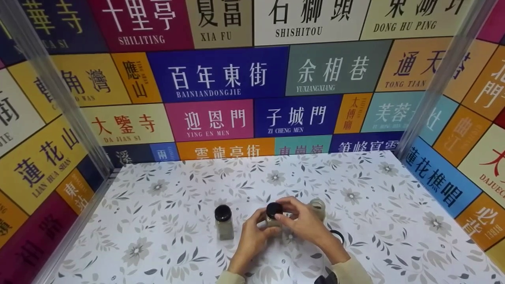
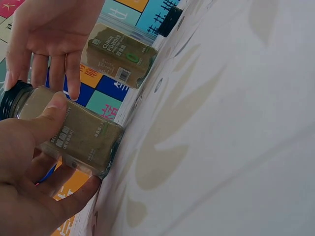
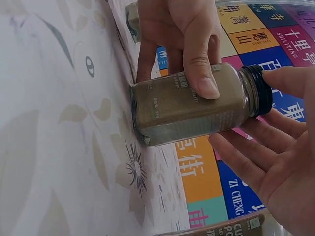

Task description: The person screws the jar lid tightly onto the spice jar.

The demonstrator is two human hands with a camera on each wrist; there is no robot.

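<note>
The left hand (image 1: 254, 234) holds the jar (image 3: 167, 113) by its body, with the thumb along the near face and the other fingers behind it. The right hand (image 1: 303, 221) comes from the lower right and bends over the top; its thumb and forefinger pinch the black cap (image 1: 273, 210), while the other fingers spread loosely, as the right wrist view shows. This jar is upright, a little below the centre of the head frame. Both forearms rise from the bottom edge in beige sleeves (image 1: 351, 272) and lean toward each other. To the left of the hands stands a second jar (image 1: 225, 230), also capped. Behind the right hand is an open jar (image 1: 318, 211), and a loose cap (image 1: 338, 236) lies beside the right wrist. Under all is the flowered table (image 1: 177, 189); colourful sign panels (image 1: 217, 75) fill the upper frame.
</note>
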